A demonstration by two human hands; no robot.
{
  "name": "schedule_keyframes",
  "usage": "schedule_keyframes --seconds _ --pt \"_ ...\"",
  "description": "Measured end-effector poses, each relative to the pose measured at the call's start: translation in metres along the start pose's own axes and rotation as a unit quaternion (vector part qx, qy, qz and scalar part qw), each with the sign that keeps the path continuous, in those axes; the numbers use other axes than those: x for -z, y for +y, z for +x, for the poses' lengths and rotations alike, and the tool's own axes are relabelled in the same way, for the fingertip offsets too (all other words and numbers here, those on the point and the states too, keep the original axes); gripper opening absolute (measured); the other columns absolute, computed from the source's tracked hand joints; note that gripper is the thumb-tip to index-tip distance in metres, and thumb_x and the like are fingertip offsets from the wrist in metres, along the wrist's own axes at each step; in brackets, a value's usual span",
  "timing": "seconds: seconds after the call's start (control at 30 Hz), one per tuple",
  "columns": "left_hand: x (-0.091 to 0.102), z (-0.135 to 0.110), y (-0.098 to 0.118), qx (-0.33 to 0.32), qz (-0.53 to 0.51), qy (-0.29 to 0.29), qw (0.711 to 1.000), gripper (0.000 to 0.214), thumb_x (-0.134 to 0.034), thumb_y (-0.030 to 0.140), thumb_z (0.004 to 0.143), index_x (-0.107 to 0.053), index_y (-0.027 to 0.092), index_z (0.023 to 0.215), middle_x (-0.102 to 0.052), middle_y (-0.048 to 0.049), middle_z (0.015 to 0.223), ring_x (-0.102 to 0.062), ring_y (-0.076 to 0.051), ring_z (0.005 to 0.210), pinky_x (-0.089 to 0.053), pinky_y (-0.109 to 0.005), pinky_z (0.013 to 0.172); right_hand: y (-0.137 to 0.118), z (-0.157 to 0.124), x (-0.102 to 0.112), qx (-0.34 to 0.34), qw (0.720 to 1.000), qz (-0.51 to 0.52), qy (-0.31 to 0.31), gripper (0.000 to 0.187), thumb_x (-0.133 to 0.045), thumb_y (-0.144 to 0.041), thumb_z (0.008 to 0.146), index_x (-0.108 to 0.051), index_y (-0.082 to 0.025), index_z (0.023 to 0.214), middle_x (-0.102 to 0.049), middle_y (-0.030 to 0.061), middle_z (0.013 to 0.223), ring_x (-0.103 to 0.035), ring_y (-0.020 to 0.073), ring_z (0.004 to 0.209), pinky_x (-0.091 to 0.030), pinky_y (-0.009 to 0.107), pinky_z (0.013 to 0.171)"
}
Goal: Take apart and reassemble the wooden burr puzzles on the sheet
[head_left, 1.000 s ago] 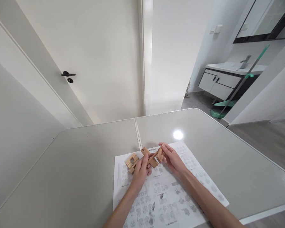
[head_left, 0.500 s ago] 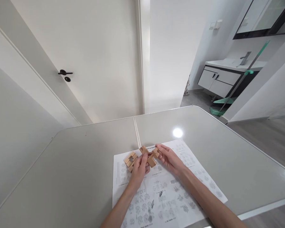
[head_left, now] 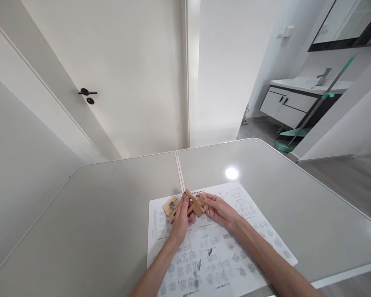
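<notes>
My left hand (head_left: 180, 222) is closed around notched wooden puzzle pieces (head_left: 196, 207) that cross one another above the paper. From the other side, the fingers of my right hand (head_left: 221, 211) pinch a small wooden puzzle piece (head_left: 201, 199) against this cluster. A dark mark shows on the upper end of one piece. Just left of my left hand lie more notched wooden pieces (head_left: 170, 203), side by side with a square gap between them. My left hand partly covers them. Fingers hide how the held pieces join.
Beneath my hands a large white sheet (head_left: 216, 255) printed with small diagrams lies on the grey table (head_left: 111, 222). A seam (head_left: 179, 171) crosses the table's far half. Beyond stand a white door (head_left: 136, 82), a washbasin cabinet (head_left: 284, 103) and a green dustpan (head_left: 284, 146).
My right hand's piece has moved left and in against the held cluster. The held pieces have turned slightly and sit closer together. The view has shifted a little.
</notes>
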State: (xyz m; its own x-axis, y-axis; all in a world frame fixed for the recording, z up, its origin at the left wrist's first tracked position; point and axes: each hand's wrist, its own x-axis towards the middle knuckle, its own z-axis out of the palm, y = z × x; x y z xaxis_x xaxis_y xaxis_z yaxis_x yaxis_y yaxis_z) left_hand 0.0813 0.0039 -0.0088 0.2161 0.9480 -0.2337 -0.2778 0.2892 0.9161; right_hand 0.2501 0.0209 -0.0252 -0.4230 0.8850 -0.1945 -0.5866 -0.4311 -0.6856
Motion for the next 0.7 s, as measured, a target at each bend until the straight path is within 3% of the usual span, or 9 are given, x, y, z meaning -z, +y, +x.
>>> schedule_keyframes --seconds 0.3,0.47,0.57,0.7 --pt "-0.003 -0.004 0.0 0.008 0.017 0.012 1.0 0.055 -0.062 0.072 0.086 -0.056 0.022 0.108 -0.034 0.0087 0.062 -0.028 -0.009 0.052 -0.024 -0.021 0.049 -0.002 -0.002 0.0 0.003 0.998 -0.07 0.004 0.028 -0.086 -0.033 0.079 -0.071 -0.015 0.093 -0.065 -0.0009 0.075 -0.054 0.0077 0.057 -0.048 0.02 0.057" --pt "-0.005 -0.009 0.004 -0.018 0.037 0.005 0.999 0.052 -0.051 0.072 0.092 -0.053 0.024 0.112 -0.036 0.0082 0.063 -0.027 -0.009 0.053 -0.026 -0.02 0.05 0.0 -0.003 -0.006 0.006 0.996 -0.083 -0.005 0.026 -0.084 -0.036 0.081 -0.071 -0.016 0.09 -0.065 -0.0017 0.074 -0.052 0.0076 0.057 -0.044 0.022 0.058" --pt "-0.008 -0.011 0.009 -0.032 0.046 0.008 0.998 0.057 -0.046 0.073 0.094 -0.047 0.028 0.129 -0.038 0.0084 0.065 -0.028 -0.009 0.052 -0.026 -0.02 0.05 -0.001 -0.004 -0.01 0.01 0.997 -0.079 -0.006 0.026 -0.084 -0.035 0.081 -0.071 -0.015 0.09 -0.064 -0.002 0.073 -0.051 0.0072 0.056 -0.044 0.021 0.058" --pt "-0.008 -0.015 0.012 -0.053 0.045 -0.004 0.998 0.064 -0.043 0.073 0.095 -0.045 0.029 0.142 -0.046 0.005 0.07 -0.038 -0.011 0.056 -0.034 -0.021 0.053 -0.002 -0.004 -0.013 0.012 0.998 -0.063 0.005 0.029 -0.085 -0.037 0.079 -0.071 -0.016 0.092 -0.068 0.0008 0.08 -0.06 0.0114 0.066 -0.049 0.024 0.064"
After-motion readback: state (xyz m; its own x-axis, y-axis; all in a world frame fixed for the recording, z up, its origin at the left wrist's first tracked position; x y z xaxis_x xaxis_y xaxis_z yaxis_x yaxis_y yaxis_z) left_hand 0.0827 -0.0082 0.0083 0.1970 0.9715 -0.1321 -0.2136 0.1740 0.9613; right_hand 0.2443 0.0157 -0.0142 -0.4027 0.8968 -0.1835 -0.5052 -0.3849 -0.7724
